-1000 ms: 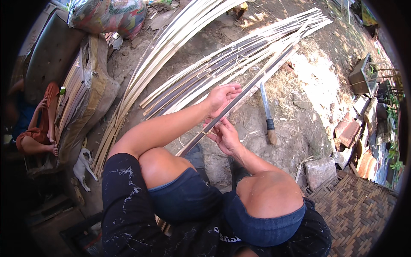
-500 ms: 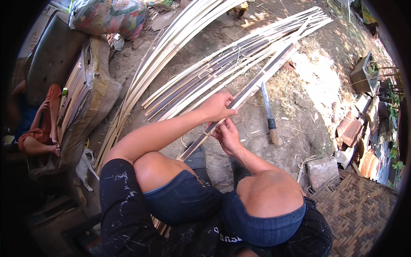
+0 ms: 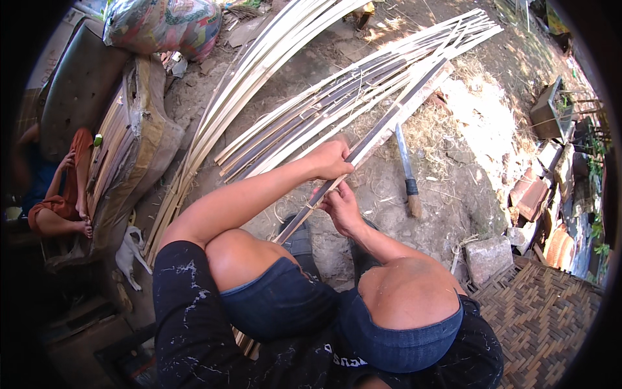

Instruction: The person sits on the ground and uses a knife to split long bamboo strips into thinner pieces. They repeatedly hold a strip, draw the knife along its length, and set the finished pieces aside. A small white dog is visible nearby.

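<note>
A long bamboo strip (image 3: 396,117), dark on one face and pale along its edge, slants from near my feet up to the far right. My left hand (image 3: 332,160) is closed round its middle from the left side. Just below, my right hand (image 3: 342,206) pinches the same strip from the right, its fingers bent and its fingertips partly hidden. A thin loose sliver curls by the right hand. On the ground to the right lies a long knife (image 3: 405,159) with a dark-wrapped handle, touched by neither hand.
Pale and dark strips (image 3: 324,107) lie beyond my hands; a longer bundle (image 3: 227,97) curves along the left. A person in orange (image 3: 61,194) sits far left, near a white animal (image 3: 131,256). A stone block (image 3: 489,259) and woven mat (image 3: 538,318) are at right.
The left hand's fingers have closed more tightly round the strip. The strip has shifted slightly, while the right hand stays almost in place.
</note>
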### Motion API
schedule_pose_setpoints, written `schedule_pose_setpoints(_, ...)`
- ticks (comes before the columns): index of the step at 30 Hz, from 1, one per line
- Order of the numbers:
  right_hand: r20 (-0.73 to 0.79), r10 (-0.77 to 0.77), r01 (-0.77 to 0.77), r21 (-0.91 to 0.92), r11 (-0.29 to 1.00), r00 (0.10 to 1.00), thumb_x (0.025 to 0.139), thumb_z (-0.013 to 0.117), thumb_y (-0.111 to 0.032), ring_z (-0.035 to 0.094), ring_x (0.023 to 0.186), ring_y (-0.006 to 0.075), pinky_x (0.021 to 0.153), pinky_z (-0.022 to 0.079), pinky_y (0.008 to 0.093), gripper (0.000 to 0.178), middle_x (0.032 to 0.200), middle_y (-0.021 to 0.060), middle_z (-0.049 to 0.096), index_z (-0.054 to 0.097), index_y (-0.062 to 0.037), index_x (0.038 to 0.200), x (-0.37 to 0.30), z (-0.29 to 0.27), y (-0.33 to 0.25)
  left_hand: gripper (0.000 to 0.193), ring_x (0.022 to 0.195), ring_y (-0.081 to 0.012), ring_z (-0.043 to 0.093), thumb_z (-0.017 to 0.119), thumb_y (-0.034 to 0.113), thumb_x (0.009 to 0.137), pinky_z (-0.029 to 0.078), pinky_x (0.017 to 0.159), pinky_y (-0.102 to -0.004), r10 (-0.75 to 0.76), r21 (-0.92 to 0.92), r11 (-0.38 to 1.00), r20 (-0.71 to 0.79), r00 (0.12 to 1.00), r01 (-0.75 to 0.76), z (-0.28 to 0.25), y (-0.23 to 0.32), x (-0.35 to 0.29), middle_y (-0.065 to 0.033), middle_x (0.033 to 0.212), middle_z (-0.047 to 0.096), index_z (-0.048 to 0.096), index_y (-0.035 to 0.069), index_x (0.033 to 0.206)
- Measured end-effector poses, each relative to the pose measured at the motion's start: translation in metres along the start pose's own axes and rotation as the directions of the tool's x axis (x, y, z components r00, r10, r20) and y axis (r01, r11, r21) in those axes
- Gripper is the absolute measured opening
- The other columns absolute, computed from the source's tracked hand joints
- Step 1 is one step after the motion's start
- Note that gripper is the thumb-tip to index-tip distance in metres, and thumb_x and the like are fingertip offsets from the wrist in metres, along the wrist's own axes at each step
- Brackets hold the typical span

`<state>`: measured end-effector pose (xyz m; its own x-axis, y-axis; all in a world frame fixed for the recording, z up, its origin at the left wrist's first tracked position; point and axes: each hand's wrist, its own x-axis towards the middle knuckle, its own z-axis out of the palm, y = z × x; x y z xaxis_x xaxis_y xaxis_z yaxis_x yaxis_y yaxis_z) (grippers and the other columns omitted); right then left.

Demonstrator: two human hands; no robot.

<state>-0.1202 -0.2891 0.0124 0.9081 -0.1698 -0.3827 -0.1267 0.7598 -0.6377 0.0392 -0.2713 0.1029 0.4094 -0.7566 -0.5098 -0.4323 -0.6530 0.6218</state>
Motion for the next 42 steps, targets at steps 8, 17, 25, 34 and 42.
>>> schedule_pose_setpoints(8, -0.018, 0.004, -0.004, -0.042, 0.999, 1.000, 0.100, 0.054, -0.014, 0.068, 0.096, 0.0171, 0.081, 0.057, 0.0306, 0.034, 0.109, 0.0108, 0.066, 0.044, -0.0063, 0.132, -0.002, -0.001, -0.003, 0.037, 0.086, -0.0259, 0.067, 0.071, 0.022, 0.079, 0.053, 0.076, -0.0364, 0.007, -0.032, 0.999, 0.030, 1.000, -0.006, -0.002, -0.003, 0.001, -0.0182, 0.092, 0.069, 0.063, -0.006, 0.102)
schedule_pose_setpoints(17, -0.002, 0.064, -0.064, 0.017, 0.998, 0.998, 0.101, 0.053, -0.013, 0.069, 0.097, 0.0166, 0.078, 0.056, 0.0263, 0.033, 0.108, 0.0080, 0.068, 0.047, -0.0093, 0.133, -0.008, -0.007, -0.011, 0.030, 0.086, -0.0157, 0.066, 0.067, 0.023, 0.094, 0.059, 0.073, -0.0316, -0.084, -0.423, 0.897, 0.129, 0.988, 0.131, -0.004, -0.019, -0.008, -0.0106, 0.099, 0.068, 0.065, -0.002, 0.109)
schedule_pose_setpoints(25, 0.060, 0.070, -0.073, 0.056, 0.996, 0.996, 0.101, 0.055, -0.015, 0.068, 0.102, 0.0167, 0.084, 0.057, 0.0287, 0.033, 0.114, 0.0089, 0.067, 0.048, -0.0103, 0.133, -0.009, -0.008, -0.013, 0.024, 0.090, -0.0144, 0.066, 0.063, 0.015, 0.096, 0.058, 0.081, -0.0297, -0.104, -0.519, 0.810, 0.331, 0.938, 0.273, -0.002, -0.054, -0.041, -0.0087, 0.103, 0.068, 0.065, -0.001, 0.114)
schedule_pose_setpoints(34, 0.050, 0.077, -0.080, 0.054, 0.995, 0.996, 0.102, 0.055, -0.014, 0.068, 0.100, 0.0162, 0.084, 0.059, 0.0284, 0.031, 0.116, 0.0075, 0.065, 0.047, -0.0090, 0.131, -0.004, -0.013, -0.009, 0.027, 0.091, -0.0155, 0.067, 0.067, 0.012, 0.093, 0.056, 0.081, -0.0292, 0.020, -0.459, 0.887, 0.157, 0.987, 0.054, 0.002, -0.061, -0.066, -0.0116, 0.101, 0.071, 0.068, -0.002, 0.116)
schedule_pose_setpoints(42, 0.082, 0.107, -0.111, 0.052, 0.992, 0.991, 0.102, 0.053, -0.011, 0.067, 0.105, 0.0198, 0.084, 0.059, 0.0289, 0.039, 0.121, 0.0106, 0.063, 0.041, -0.0063, 0.139, -0.003, -0.014, -0.012, 0.017, 0.075, -0.0125, 0.062, 0.067, 0.014, 0.092, 0.052, 0.068, -0.0272, -0.108, -0.632, 0.751, 0.172, 0.979, 0.193, 0.017, -0.066, -0.063, -0.0077, 0.084, 0.068, 0.068, -0.003, 0.095)
